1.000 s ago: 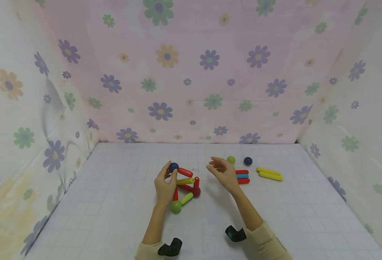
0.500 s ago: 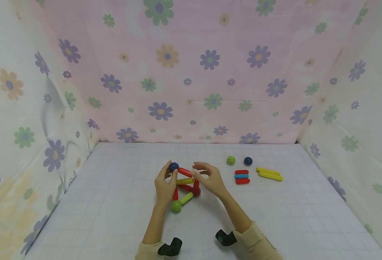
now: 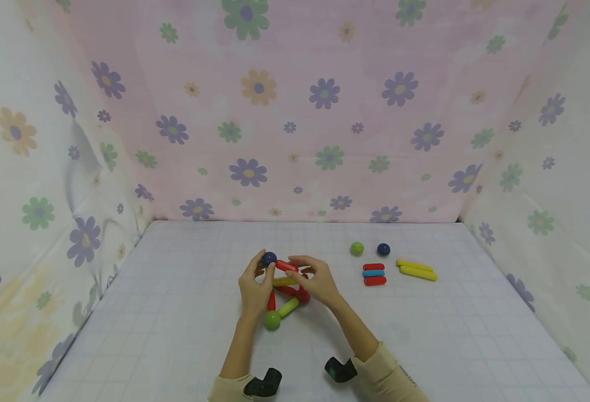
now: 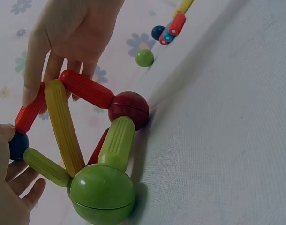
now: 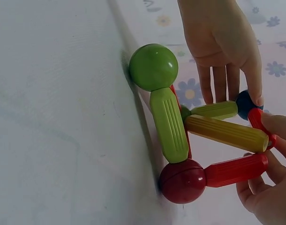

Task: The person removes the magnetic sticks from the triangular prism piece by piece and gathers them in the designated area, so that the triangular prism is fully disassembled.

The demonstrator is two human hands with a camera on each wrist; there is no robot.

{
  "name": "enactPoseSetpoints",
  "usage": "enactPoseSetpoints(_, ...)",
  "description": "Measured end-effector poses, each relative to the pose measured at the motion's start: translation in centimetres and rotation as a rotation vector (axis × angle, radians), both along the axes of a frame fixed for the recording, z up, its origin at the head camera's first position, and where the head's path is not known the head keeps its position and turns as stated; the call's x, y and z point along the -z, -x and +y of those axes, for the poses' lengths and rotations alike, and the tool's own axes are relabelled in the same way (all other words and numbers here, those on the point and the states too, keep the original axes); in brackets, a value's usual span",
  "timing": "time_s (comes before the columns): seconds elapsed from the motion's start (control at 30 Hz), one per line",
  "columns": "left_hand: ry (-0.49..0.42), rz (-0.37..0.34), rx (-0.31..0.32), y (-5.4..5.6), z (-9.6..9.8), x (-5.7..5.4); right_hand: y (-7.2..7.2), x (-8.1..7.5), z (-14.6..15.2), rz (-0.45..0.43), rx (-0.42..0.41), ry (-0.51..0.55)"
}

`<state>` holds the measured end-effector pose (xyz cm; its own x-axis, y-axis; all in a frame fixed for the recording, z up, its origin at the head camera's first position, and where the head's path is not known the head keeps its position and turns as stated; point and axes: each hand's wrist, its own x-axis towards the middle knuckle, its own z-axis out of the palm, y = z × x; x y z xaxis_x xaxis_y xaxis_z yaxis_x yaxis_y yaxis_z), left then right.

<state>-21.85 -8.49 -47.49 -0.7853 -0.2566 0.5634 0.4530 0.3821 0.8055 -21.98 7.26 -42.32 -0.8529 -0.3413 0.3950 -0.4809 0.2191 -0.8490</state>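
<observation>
A structure of magnetic rods and balls stands on the table in front of me. My left hand pinches the dark blue ball at its top. A red rod runs from that ball, and my right hand pinches it near its free end. A yellow rod and another red rod rise with their upper ends close to those right fingers. Below, a light green rod joins the big green ball to the dark red ball. Another light green rod leads up to the blue ball.
To the right lie a loose green ball and a dark blue ball. Nearer are two short red rods with a blue rod between them, and two yellow rods beside them. Floral cloth walls the table's back and sides.
My right hand has moved left from beside the loose pieces to the structure and now pinches the upper red rod. The left hand has stayed on the blue ball.
</observation>
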Motion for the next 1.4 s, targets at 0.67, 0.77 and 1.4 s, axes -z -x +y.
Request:
enactPoseSetpoints(0.67,-0.004,-0.024,0.004,0.1,-0.1,0.3,-0.2,-0.1,-0.5,-0.003,0.057,-0.026)
enactPoseSetpoints(0.77,-0.006,-0.026,0.004,0.0,-0.1,0.2,-0.3,-0.1,-0.5,0.007,0.070,-0.015)
enactPoseSetpoints(1.4,0.006,0.003,0.002,0.2,-0.1,0.1,1.7,2.8,-0.5,0.075,0.112,-0.050)
